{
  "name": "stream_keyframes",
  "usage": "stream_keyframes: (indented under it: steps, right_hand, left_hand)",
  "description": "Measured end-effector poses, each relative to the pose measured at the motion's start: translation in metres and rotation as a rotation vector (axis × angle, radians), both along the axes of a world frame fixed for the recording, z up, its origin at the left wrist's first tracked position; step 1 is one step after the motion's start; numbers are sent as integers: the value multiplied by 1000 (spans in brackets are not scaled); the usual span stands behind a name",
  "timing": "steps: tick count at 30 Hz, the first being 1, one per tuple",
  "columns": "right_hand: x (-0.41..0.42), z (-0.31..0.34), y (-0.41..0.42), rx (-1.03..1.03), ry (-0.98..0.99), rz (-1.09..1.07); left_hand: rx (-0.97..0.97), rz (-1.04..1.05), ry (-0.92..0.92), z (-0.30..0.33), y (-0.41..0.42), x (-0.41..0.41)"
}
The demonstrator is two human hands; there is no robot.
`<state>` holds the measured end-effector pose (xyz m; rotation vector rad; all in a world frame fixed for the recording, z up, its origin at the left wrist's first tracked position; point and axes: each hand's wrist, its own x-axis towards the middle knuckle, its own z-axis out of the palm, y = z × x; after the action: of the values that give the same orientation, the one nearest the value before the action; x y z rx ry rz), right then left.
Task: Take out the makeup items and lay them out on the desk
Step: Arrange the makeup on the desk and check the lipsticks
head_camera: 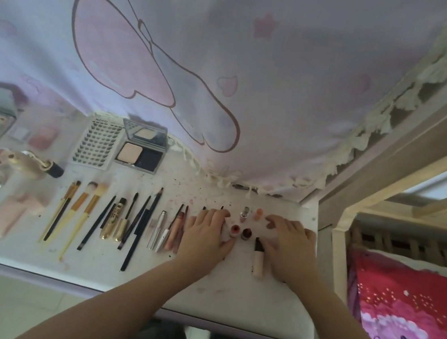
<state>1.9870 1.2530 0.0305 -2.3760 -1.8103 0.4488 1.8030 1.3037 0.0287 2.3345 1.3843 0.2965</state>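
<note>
Both hands, left (206, 233) and right (289, 248), rested loose-fingered on the desk (238, 300), grasping nothing, flanking small pots (240, 232) at 12 o'clock.

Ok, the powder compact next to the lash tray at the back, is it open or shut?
Open. The powder compact has its lid raised toward the curtain, mirror showing, and the beige pan and dark compartment exposed.

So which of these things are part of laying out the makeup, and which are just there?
Part of the job:
brushes
open compact
small pots
tube
left hand and right hand, both on the desk

Just there:
curtain
red blanket
wooden frame
</note>
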Motion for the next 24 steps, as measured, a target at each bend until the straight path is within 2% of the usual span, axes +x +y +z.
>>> stream_keyframes:
  steps: [2, 4, 6, 9, 13, 19, 24]
  right_hand:
    - [18, 11, -2, -32, -1, -7]
    - [25, 16, 0, -113, -42, 25]
    - [18, 18, 5, -184, -81, 76]
    - [-1, 13, 15, -227, -194, 182]
    - [-13, 9, 22, -241, -302, 271]
    - [-13, 13, 17, -211, -227, 267]
    - [-16, 21, 4, -235, -68, 135]
  left_hand:
    - [69, -6, -91, 5, -10, -4]
    - [7, -126, -86, 9, -26, 3]
    - [-90, -210, 9, 6, -40, 21]
    - [-204, -102, 180, -2, -47, 47]
    - [-192, -24, 351, -17, -49, 62]
    - [-210, 64, 311, -18, -50, 64]
    - [-189, 84, 269, -11, -60, 49]
